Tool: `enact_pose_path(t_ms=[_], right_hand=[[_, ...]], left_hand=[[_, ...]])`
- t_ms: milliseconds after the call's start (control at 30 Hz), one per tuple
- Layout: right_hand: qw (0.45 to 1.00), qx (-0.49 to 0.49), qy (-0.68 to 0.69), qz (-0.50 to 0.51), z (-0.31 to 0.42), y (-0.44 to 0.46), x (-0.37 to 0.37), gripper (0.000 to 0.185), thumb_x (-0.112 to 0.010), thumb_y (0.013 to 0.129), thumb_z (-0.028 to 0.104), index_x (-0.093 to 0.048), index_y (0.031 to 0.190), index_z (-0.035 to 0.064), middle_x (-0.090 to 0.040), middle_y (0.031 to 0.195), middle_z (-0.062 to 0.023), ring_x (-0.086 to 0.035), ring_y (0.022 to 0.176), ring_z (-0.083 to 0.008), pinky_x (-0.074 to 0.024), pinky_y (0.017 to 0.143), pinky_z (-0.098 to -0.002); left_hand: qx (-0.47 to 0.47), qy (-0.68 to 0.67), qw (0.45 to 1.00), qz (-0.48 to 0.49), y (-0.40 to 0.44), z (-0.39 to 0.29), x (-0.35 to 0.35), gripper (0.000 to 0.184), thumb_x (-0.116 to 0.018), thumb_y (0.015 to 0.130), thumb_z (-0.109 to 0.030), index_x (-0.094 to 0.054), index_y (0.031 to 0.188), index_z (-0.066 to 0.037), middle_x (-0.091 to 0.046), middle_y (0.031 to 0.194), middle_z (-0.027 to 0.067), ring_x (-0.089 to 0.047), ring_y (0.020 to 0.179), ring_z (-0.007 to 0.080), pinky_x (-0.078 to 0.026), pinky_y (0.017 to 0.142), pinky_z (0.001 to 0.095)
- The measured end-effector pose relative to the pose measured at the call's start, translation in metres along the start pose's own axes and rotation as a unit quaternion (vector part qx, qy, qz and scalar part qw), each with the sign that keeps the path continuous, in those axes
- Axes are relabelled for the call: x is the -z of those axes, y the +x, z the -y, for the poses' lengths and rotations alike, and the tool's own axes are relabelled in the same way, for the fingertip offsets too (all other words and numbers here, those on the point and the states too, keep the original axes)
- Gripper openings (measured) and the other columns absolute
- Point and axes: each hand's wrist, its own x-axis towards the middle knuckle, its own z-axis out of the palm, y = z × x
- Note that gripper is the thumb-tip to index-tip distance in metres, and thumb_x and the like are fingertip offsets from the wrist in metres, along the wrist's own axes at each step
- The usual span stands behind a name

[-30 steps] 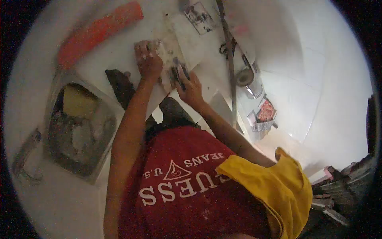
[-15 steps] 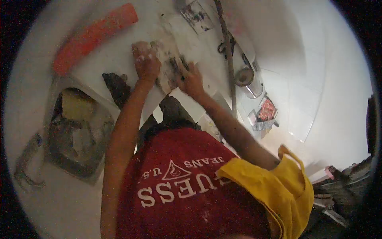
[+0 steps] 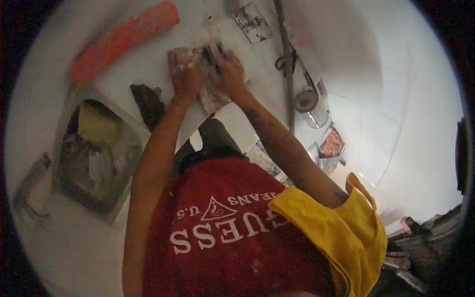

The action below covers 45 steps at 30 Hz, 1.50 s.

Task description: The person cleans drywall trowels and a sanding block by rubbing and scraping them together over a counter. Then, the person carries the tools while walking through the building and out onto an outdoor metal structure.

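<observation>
My left hand lies on a pale, dark-smudged flat piece on the white tabletop. Whitish residue coats its fingers, which stretch forward. Beside it, my right hand rests on the same piece with fingers spread, dark patches showing between them. What the piece is made of I cannot tell. Left of my left wrist is a dark crumpled cloth-like thing. A small black-and-white printed sheet lies beyond my right hand.
A long red block lies at the far left. Below it sits a grimy tub holding a yellowish sponge-like block. Along the right run a long thin bar, a tin can and a red-patterned packet.
My right hand has slid forward, away from my body, over the smudged piece. My left hand's fingers, more curled before, now lie flatter. The view has shifted slightly.
</observation>
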Motion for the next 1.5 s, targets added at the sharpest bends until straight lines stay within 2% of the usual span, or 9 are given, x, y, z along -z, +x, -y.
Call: enact_pose_path(t_ms=[200,333,567,733,933,1033,1067,1333,1500], right_hand=[[0.998,0.051,0.01,-0.021,0.003,-0.038,0.006,0.059,-0.058,0.081,0.027,-0.04,0.135,0.0141,-0.041,0.136,-0.0189,-0.048,0.111,-0.041,-0.0413,0.09,-0.0492],[0.994,0.076,0.031,-0.074,0.002,-0.061,0.01,0.067,-0.065,0.072,0.02,-0.042,0.135,0.0184,-0.052,0.11,-0.024,-0.053,0.097,-0.0405,-0.0453,0.081,-0.0457],[0.996,0.04,-0.013,-0.077,0.017,0.055,-0.002,0.056,-0.063,0.072,0.034,-0.051,0.123,0.0151,-0.053,0.097,-0.0205,-0.054,0.089,-0.0373,-0.0452,0.074,-0.047],[0.991,0.072,0.049,-0.102,0.001,-0.102,0.01,0.066,-0.062,0.072,0.023,-0.042,0.135,0.0144,-0.055,0.101,-0.0233,-0.055,0.09,-0.0402,-0.0457,0.079,-0.0452],[0.985,0.086,-0.028,-0.148,0.0,0.033,-0.007,0.057,-0.063,0.075,0.035,-0.05,0.128,0.0186,-0.056,0.101,-0.0249,-0.055,0.096,-0.0411,-0.0455,0.083,-0.0481],[0.971,-0.155,-0.028,0.182,0.014,0.105,0.026,0.033,-0.06,0.081,0.027,-0.062,0.101,0.0008,-0.064,0.095,-0.0198,-0.061,0.091,-0.0291,-0.0472,0.079,-0.0395],[0.987,-0.117,-0.023,0.108,0.015,0.1,0.036,0.037,-0.061,0.08,0.03,-0.061,0.103,0.0015,-0.063,0.097,-0.0202,-0.06,0.093,-0.0306,-0.0469,0.081,-0.0401],[0.96,-0.027,0.084,-0.264,-0.075,-0.128,0.08,0.052,-0.069,0.073,0.033,-0.059,0.113,0.0029,-0.06,0.107,-0.0212,-0.058,0.099,-0.0347,-0.0445,0.087,-0.0407],[0.927,-0.358,0.091,-0.057,-0.088,-0.308,0.028,0.062,-0.06,0.08,0.038,-0.043,0.131,0.0074,-0.058,0.107,-0.0218,-0.054,0.097,-0.0398,-0.0436,0.083,-0.0462]], left_hand=[[-0.035,0.028,0.996,-0.081,-0.009,0.01,-0.033,0.042,-0.062,0.067,-0.015,-0.062,0.109,-0.01,-0.049,0.118,0.0201,-0.042,0.115,0.0378,-0.027,0.104,0.0526],[0.029,-0.039,0.995,0.085,-0.007,0.012,-0.024,0.041,-0.063,0.068,-0.019,-0.061,0.108,-0.008,-0.05,0.116,0.0205,-0.043,0.113,0.0382,-0.028,0.103,0.0542],[-0.056,-0.001,0.992,-0.113,-0.021,0.008,-0.038,0.04,-0.063,0.069,-0.018,-0.06,0.107,-0.007,-0.05,0.113,0.0183,-0.044,0.112,0.0356,-0.027,0.103,0.0534],[-0.026,0.042,0.998,-0.048,0.0,-0.006,0.005,0.037,-0.06,0.071,-0.017,-0.06,0.106,-0.006,-0.052,0.111,0.0161,-0.044,0.112,0.0327,-0.027,0.103,0.0509],[-0.063,0.019,0.993,-0.098,-0.003,-0.002,-0.008,0.035,-0.058,0.074,-0.017,-0.06,0.107,-0.006,-0.055,0.102,0.0139,-0.044,0.111,0.0306,-0.031,0.099,0.0497],[-0.09,0.037,0.988,-0.119,-0.006,0.005,-0.024,0.035,-0.058,0.074,-0.023,-0.061,0.105,-0.006,-0.056,0.102,0.014,-0.047,0.107,0.0306,-0.033,0.096,0.0489],[-0.103,0.049,0.985,-0.129,-0.003,0.012,-0.034,0.035,-0.059,0.074,-0.025,-0.061,0.104,-0.006,-0.056,0.102,0.014,-0.048,0.106,0.0306,-0.034,0.095,0.0487],[-0.072,0.145,0.984,0.074,0.012,0.006,-0.02,0.037,-0.057,0.076,-0.034,-0.063,0.097,-0.005,-0.059,0.101,0.0118,-0.056,0.095,0.0325,-0.044,0.081,0.0502],[-0.007,0.138,0.963,0.23,0.047,0.025,-0.039,0.044,-0.065,0.072,-0.036,-0.063,0.103,-0.005,-0.059,0.112,0.0112,-0.054,0.104,0.034,-0.042,0.084,0.0532]])
